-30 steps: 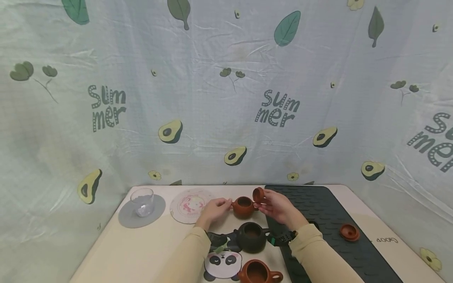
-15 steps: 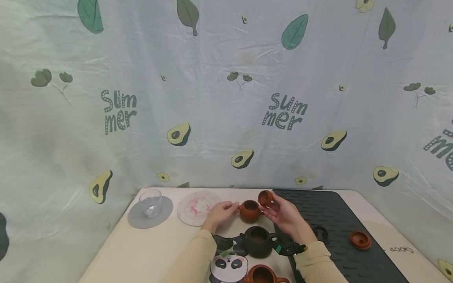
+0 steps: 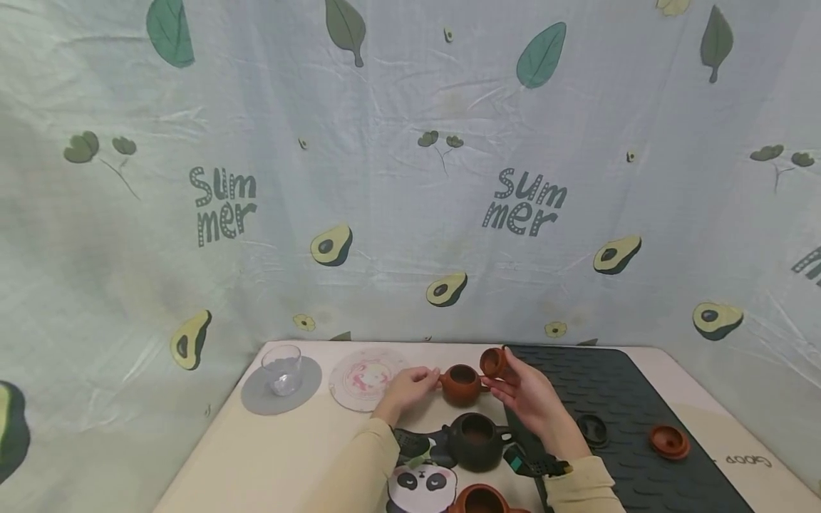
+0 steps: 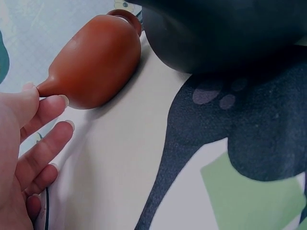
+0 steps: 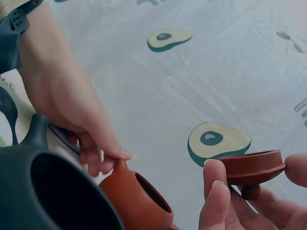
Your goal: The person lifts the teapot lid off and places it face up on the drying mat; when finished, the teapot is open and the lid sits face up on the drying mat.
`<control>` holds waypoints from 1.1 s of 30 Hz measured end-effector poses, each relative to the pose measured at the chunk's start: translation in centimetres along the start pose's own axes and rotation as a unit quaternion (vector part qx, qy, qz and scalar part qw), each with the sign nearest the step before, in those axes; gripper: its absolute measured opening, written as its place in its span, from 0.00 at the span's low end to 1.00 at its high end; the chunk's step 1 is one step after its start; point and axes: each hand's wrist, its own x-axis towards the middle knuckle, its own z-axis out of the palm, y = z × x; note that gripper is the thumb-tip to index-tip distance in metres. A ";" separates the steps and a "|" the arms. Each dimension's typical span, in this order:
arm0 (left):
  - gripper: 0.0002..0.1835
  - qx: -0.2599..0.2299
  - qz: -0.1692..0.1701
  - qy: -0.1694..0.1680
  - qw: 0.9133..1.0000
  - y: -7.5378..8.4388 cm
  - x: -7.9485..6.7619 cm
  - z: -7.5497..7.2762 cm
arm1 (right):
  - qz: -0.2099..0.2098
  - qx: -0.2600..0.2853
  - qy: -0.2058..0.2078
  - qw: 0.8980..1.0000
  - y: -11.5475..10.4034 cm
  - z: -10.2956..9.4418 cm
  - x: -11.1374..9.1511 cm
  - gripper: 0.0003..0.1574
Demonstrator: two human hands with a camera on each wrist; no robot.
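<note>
A small reddish-brown clay teapot (image 3: pixel 460 395) stands open-topped on the table. My left hand (image 3: pixel 409 392) pinches the tip of its spout between thumb and index finger, and the other fingers curl loosely below in the left wrist view. In my right hand (image 3: pixel 535 402) is a matching teapot lid (image 5: pixel 254 166), held by its edge with the knob pointing down. The lid's hollow underside faces the head camera, beside the pot's mouth. Lower fingers of that hand overlap the pot's handle in the head view. Nearer to me stands a black teapot (image 3: pixel 473 457), also without its lid.
Another brown teapot (image 3: pixel 481 488) is partly cut off at the bottom, beside a panda print (image 3: pixel 420 484). On the dark ridged mat (image 3: pixel 616 381) lie a black lid (image 3: pixel 593 431) and a brown lid (image 3: pixel 670 442). A glass cup (image 3: pixel 282 372) rests on a grey coaster (image 3: pixel 256 404) at left.
The head view has shifted, so everything sits farther right. The lid has tilted from nearly on edge to show more of its underside. My left hand keeps its pinch on the teapot's spout.
</note>
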 end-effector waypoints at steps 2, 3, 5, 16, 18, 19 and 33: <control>0.21 0.001 0.002 0.002 1.000 0.2 0.2 0.0 | 0.000 -0.002 -0.001 1.000 -0.1 -0.2 0.1 0.34; 0.21 0.000 0.002 0.002 1.000 0.3 0.2 -0.1 | -0.001 -0.003 -0.004 1.000 -0.1 -0.3 0.2 0.33; 0.21 0.000 0.002 0.006 1.000 0.3 0.2 -0.3 | -0.001 -0.005 -0.016 1.000 -0.2 -0.4 0.4 0.32; 0.21 0.013 -0.019 0.014 1.000 -0.3 -0.1 -0.5 | 0.019 0.025 -0.037 0.999 -0.3 -0.8 0.6 0.28; 0.21 0.010 -0.020 0.014 1.000 -0.3 0.0 -0.3 | 0.022 0.027 -0.043 0.998 -0.5 -1.1 0.6 0.27; 0.21 0.007 -0.024 0.013 1.000 -0.2 0.0 -0.2 | 0.024 0.028 -0.045 0.998 -0.6 -1.2 0.5 0.27; 0.22 0.007 -0.037 0.019 0.999 0.5 1.0 0.7 | 0.024 0.042 -0.050 0.998 -1.8 -2.7 0.8 0.24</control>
